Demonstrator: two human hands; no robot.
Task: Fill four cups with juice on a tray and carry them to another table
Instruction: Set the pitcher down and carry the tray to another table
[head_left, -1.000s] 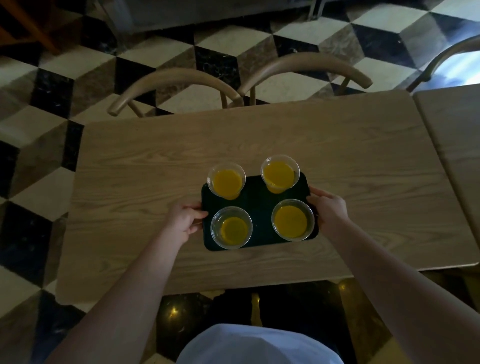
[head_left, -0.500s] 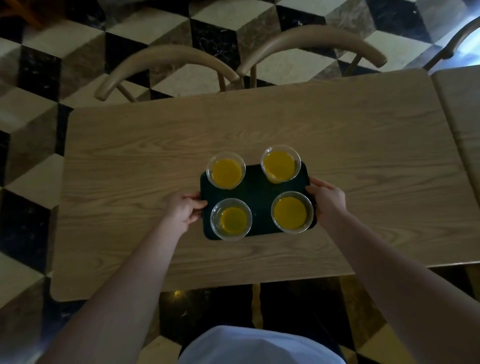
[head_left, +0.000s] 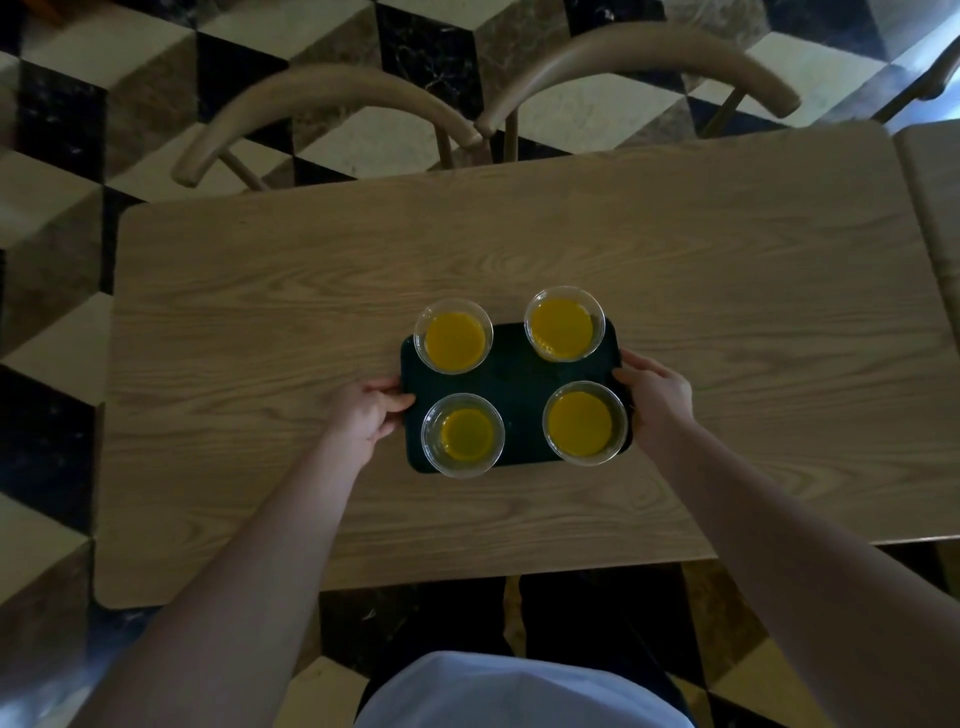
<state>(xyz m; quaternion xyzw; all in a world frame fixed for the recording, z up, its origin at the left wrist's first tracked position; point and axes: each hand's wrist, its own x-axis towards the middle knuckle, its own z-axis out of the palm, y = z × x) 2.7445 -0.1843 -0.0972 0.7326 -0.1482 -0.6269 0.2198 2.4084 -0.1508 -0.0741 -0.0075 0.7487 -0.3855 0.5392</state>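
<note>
holding the dark tray (head_left: 511, 374) by its two short sides, the person keeps it level above or on the wooden table (head_left: 260, 322); whether the tray already rests on the wood or is a little over it, i cannot tell from this view. the left hand (head_left: 366, 413) has its fingers curled round the left edge of the tray, thumb on top, and the right hand (head_left: 657, 397) grips the right edge in the same way, so both hands are clamped on the tray and not on any cup. i think this symmetric hold is chosen because the load is liquid: a grip on opposite sides lets the person stop any tilt. the four clear cups stand one in each corner of the tray, well apart from each other, which spreads the weight evenly. the far left cup (head_left: 453, 336) and the far right cup (head_left: 564, 323) hold orange juice rather high, and their rims reach a little past the far edge of the tray in this view. the near right cup (head_left: 584, 423) is also quite full, while the near left cup (head_left: 462, 435) seems to hold less juice. two curved wooden chairs (head_left: 332, 98) stand behind the table, on a checkered floor (head_left: 62, 119). the filling looks done, and the task seems close to its end
</note>
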